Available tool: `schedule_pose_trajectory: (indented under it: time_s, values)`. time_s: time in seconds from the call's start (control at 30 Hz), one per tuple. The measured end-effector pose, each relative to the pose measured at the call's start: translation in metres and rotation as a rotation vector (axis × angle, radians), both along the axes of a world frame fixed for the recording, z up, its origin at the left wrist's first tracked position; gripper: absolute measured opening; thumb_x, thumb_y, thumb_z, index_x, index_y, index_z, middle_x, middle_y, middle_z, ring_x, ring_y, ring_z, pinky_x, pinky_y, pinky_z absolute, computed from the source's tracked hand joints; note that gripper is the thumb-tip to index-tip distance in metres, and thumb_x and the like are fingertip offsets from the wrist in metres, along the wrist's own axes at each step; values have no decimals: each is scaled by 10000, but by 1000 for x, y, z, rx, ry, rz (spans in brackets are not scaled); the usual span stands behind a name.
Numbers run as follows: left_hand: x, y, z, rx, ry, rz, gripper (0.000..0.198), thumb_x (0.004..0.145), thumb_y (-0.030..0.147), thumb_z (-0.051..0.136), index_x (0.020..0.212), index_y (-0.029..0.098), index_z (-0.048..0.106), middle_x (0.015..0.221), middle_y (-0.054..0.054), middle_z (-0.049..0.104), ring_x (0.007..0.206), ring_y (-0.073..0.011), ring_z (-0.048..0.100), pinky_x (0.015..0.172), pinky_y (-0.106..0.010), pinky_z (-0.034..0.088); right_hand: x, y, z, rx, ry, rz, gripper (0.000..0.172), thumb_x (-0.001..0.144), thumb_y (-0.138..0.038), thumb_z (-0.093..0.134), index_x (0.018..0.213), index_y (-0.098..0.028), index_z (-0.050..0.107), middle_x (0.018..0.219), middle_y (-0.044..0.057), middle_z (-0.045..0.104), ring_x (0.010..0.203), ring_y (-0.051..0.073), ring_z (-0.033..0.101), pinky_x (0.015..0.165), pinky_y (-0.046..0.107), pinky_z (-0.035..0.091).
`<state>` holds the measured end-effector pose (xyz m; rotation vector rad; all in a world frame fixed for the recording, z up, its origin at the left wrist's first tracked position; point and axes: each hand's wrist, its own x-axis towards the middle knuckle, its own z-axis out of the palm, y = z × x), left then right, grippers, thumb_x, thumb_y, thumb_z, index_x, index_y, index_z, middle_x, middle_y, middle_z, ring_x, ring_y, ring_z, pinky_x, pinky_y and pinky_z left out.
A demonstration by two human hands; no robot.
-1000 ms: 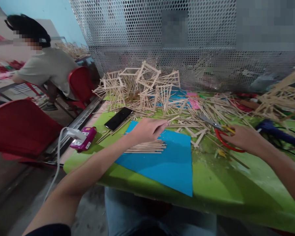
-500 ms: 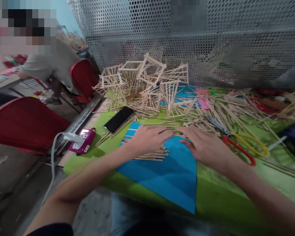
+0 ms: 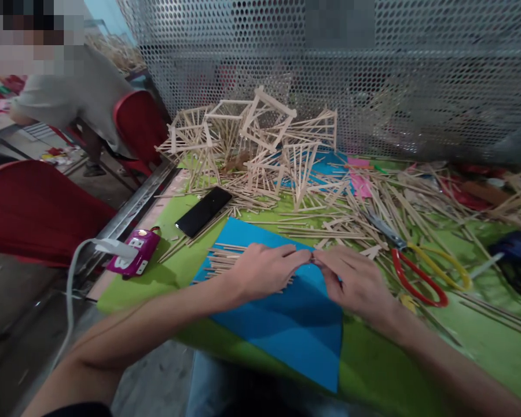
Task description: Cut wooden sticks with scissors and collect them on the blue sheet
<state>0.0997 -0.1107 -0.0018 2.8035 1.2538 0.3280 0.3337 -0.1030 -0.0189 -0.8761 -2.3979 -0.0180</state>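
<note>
My left hand is over a blue sheet, its fingers pressed together in a pinch. My right hand is pinched too, and the fingertips of both hands meet above the sheet's right part. Whatever they hold between them is too small and covered to make out. Beneath and beside my left hand, a row of thin wooden sticks lies side by side on the sheet, partly hidden by the hand and wrist.
Behind the sheet are loose sticks and a pile of stick frames. A black phone and a purple power adapter lie left. Scissors with red and yellow handles lie right. A metal mesh rises behind; a person sits far left.
Both hands have come nearer to me, from the sheet's far edge to over its middle, and their fingertips have closed together. The view has shifted slightly.
</note>
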Motion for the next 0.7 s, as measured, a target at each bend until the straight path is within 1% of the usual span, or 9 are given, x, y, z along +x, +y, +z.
schedule_pose_trajectory:
  time_s: [0.1, 0.17, 0.27, 0.33, 0.4, 0.47, 0.53, 0.6, 0.7]
  values:
    - [-3, 1, 0, -14, -25, 25, 364, 1067, 257, 485, 1413, 316, 579, 1162, -29, 763, 866, -178, 731, 553, -265, 399, -4, -1, 4, -58, -47, -72, 290, 1042, -236, 464, 972, -224, 745, 849, 96, 763, 769, 267, 698, 726, 405, 547]
    - [-6, 4, 0, 12, -45, 36, 379, 1072, 275, 486, 1437, 323, 577, 1173, -36, 766, 873, -179, 735, 582, -261, 429, -3, 2, 10, -89, -53, -73, 318, 1051, -256, 448, 962, -210, 750, 859, 99, 772, 768, 259, 703, 736, 401, 552]
    - [-11, 13, -1, 69, -74, 30, 315, 1083, 317, 479, 1340, 328, 660, 1129, -27, 774, 838, -177, 724, 621, -265, 454, 5, 12, 19, -107, -50, -63, 304, 1046, -256, 464, 1040, -211, 765, 976, 95, 805, 885, 259, 741, 828, 398, 568]
    - [-13, 20, 0, 81, -80, 8, 302, 1084, 313, 473, 1291, 294, 691, 1139, -39, 766, 877, -189, 720, 655, -273, 475, 15, 21, 20, -98, -60, -91, 284, 1031, -265, 496, 1066, -216, 774, 1025, 89, 813, 959, 269, 752, 875, 403, 566]
    - [-15, 26, 2, 68, -77, -14, 326, 1085, 282, 453, 1307, 234, 687, 1173, -75, 742, 942, -206, 713, 704, -283, 499, 27, 31, 16, -125, -59, -118, 293, 1029, -278, 498, 1107, -224, 776, 1060, 78, 815, 1001, 268, 757, 890, 391, 568]
    - [-20, 32, 6, 27, -81, -26, 350, 1087, 253, 432, 1316, 195, 690, 1179, -102, 715, 952, -205, 702, 762, -292, 517, 40, 42, 9, -204, -57, -136, 320, 1039, -297, 478, 1152, -234, 771, 1110, 65, 815, 1029, 256, 762, 885, 368, 575]
    - [-28, 39, 11, -31, -112, -26, 344, 1085, 252, 441, 1251, 206, 739, 1144, -99, 706, 939, -193, 695, 815, -294, 522, 55, 51, 1, -307, -84, -157, 340, 1051, -337, 465, 1169, -246, 771, 1149, 52, 813, 1018, 247, 769, 848, 353, 582]
    - [-38, 48, 15, -86, -160, -25, 317, 1075, 283, 489, 1153, 218, 789, 1063, -81, 719, 957, -199, 696, 840, -294, 517, 69, 60, -4, -367, -97, -199, 355, 1054, -380, 470, 1169, -253, 780, 1144, 47, 815, 997, 248, 770, 834, 354, 579]
    - [-49, 62, 16, -196, -182, 2, 234, 1024, 344, 608, 1065, 248, 817, 998, -41, 770, 936, -199, 708, 797, -283, 490, 89, 67, -6, -362, -79, -256, 368, 1050, -433, 489, 1179, -260, 788, 1125, 57, 810, 977, 251, 752, 836, 362, 565]
